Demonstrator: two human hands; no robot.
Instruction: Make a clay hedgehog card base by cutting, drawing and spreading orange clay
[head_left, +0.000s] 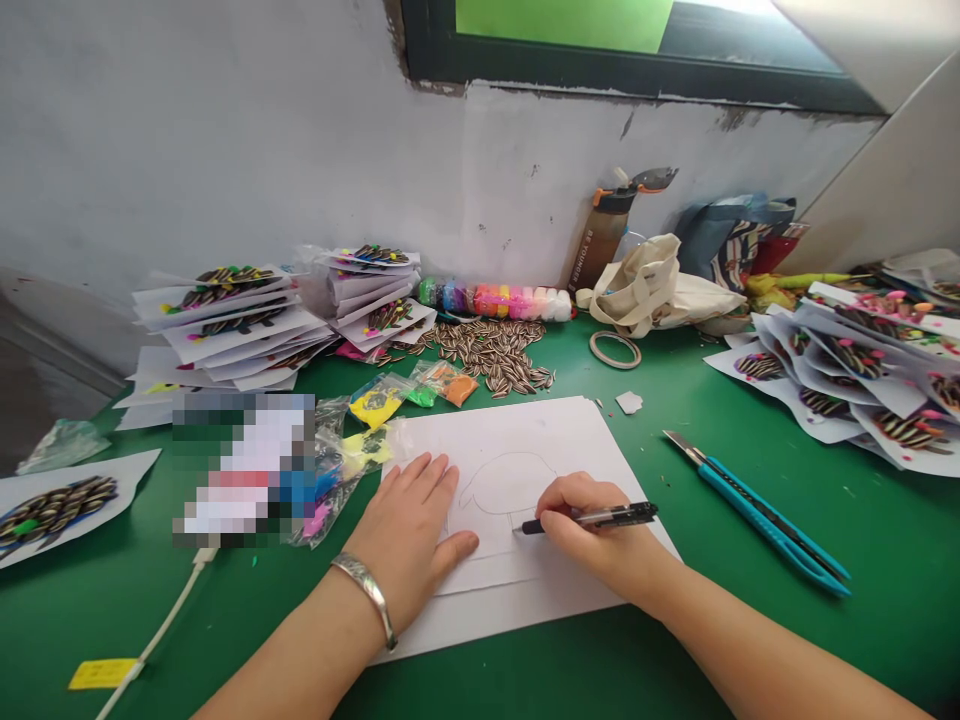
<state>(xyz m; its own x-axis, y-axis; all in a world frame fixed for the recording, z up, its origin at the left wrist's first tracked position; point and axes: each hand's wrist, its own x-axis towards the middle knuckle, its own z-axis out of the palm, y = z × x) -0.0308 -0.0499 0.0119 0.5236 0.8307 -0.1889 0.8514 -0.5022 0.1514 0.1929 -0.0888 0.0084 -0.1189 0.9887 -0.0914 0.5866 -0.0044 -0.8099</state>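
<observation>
My right hand (600, 530) is closed around a black pen (619, 515), its tip touching white paper (547, 430) below a thin drawn outline (512, 482) of a rounded, dome-like shape with a short leg-like mark under it. Flat on the left part of the sheet lies my left hand (416, 520), fingers stretched out and holding nothing, a silver bracelet on its wrist. More white sheets show beneath the top one. To the right of the paper rests a blue utility knife (765, 520) with its blade extended.
Sunflower seeds (495, 350) lie heaped behind the paper, near bags of coloured clay (379, 398) and a row of clay tubs (502, 300). Stacks of seed-decorated sheets stand left (232, 320) and right (862, 370). A tape roll (615, 349), cloth bag (645, 290) and bottle (604, 235) are behind.
</observation>
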